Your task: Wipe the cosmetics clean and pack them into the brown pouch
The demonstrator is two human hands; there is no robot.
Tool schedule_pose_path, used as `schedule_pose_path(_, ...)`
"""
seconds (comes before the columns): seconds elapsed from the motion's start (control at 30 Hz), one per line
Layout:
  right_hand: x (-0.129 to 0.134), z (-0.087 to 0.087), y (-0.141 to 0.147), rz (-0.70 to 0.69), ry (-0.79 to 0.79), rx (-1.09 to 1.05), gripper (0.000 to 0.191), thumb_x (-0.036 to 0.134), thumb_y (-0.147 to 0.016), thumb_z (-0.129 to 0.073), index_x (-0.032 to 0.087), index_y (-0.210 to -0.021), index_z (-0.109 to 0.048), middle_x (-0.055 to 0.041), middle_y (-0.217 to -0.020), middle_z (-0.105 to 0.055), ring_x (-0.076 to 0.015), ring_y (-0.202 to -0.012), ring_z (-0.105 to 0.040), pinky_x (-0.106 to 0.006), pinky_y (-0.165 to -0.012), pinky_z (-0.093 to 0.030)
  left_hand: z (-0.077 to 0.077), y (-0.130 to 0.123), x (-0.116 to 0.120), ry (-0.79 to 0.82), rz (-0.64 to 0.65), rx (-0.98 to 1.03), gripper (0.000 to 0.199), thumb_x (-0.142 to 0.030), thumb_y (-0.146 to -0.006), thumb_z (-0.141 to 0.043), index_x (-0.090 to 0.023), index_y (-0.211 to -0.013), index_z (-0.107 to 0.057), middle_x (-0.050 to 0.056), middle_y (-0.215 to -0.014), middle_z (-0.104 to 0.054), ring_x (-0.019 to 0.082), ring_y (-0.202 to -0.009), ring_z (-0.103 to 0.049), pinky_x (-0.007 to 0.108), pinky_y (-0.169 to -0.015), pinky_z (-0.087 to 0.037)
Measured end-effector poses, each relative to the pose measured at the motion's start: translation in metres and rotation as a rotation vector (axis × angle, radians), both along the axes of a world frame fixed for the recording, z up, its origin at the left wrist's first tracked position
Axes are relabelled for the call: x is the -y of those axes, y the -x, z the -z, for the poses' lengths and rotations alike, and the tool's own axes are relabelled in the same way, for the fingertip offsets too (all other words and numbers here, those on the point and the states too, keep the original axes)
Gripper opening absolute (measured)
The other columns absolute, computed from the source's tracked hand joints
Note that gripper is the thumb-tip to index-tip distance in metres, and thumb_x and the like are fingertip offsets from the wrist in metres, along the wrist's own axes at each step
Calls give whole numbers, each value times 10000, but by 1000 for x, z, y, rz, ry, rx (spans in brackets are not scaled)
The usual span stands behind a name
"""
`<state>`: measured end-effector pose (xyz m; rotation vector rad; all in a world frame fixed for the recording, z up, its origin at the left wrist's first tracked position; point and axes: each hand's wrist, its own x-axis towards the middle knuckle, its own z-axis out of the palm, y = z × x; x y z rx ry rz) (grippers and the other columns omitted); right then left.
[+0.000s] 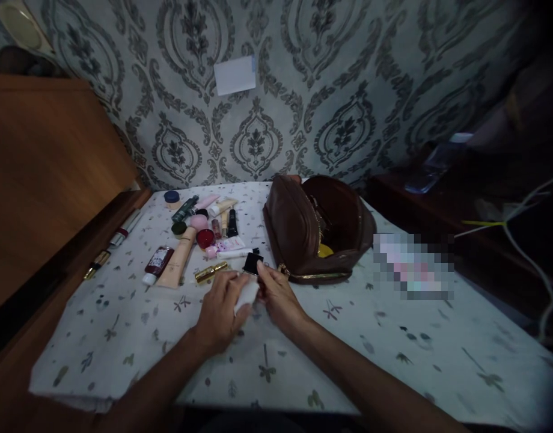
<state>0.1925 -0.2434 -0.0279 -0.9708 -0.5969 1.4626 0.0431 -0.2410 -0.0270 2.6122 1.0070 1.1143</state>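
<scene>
My left hand is closed around a folded white wipe or tissue. My right hand grips a small item with a black, square top; fingers hide its lower part. Both hands are close together, with the wipe beside the black item. A gold lipstick tube lies just left of them. Immediately beyond my right hand stands an open brown cosmetic bag, unzipped, with something yellow inside.
Left of the bag lie several cosmetics: a beige tube, a dark red bottle, a red jar and a blue-lidded jar. A blurred-out object lies right on the patterned cloth. A wooden cabinet borders the left.
</scene>
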Motion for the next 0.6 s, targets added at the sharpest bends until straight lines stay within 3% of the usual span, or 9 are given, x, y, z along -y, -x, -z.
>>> schedule_pose_path(0.13, 4, 5, -2, -44, -19, 142, 623, 799, -662, -639, 182, -630, -562, 34, -548, -505, -115, -537, -434, -243, -518, -325, 5, -7, 3, -177, -20, -168, 478, -315, -1003, -398, -176, -1459, -369, 176, -1368, -480, 291, -1292, -442, 442, -1026, -438)
schedule_pose_path(0.23, 6, 7, -5, -108, -73, 321, 684, 843, -751, -474, 193, -547, -538, 20, -481, -482, -121, -495, -415, -262, -497, -305, 5, -11, 2, -138, -81, -166, 533, -320, -1010, -382, -204, -1515, -259, 189, -1479, -365, 311, -1394, -342, 473, -1053, -420)
schedule_pose_path(0.3, 8, 6, -7, -176, -144, 400, 704, 840, -784, -416, 202, -503, -509, 21, -449, -450, -119, -470, -388, -270, -484, -286, 2, -10, 1, -56, -90, -118, 534, -328, -1009, -388, -214, -1513, -251, 184, -1463, -379, 303, -1376, -372, 466, -1042, -427)
schedule_pose_path(0.4, 11, 1, -5, -254, -283, 393, 588, 745, -772, -575, 196, -561, -555, 30, -525, -495, -117, -522, -421, -257, -515, -325, -6, -7, -2, 96, -96, 16, 415, -331, -995, -415, -207, -1391, -414, 137, -1241, -538, 261, -1159, -541, 414, -952, -467)
schedule_pose_path(0.47, 13, -2, -2, -351, -334, 321, 404, 565, -681, -786, 190, -750, -651, 29, -681, -596, -136, -646, -516, -252, -617, -413, -14, -4, -5, 196, -121, 116, 281, -351, -980, -435, -202, -1191, -543, 84, -1034, -588, 231, -970, -580, 368, -856, -477)
schedule_pose_path(0.53, 15, -4, 0, -465, -318, 244, 436, 387, -610, -872, 193, -945, -672, 16, -837, -654, -167, -789, -581, -272, -730, -465, -21, -2, -9, 309, -133, 204, 221, -374, -967, -451, -197, -990, -582, 40, -878, -585, 201, -843, -566, 319, -779, -457)
schedule_pose_path(0.6, 16, -4, 2, -542, -272, 193, 459, 315, -629, -862, 188, -1022, -661, 7, -903, -666, -174, -845, -601, -281, -770, -476, -27, 1, -14, 449, -121, 303, 243, -388, -959, -459, -191, -896, -585, 8, -782, -577, 169, -745, -541, 275, -708, -431)
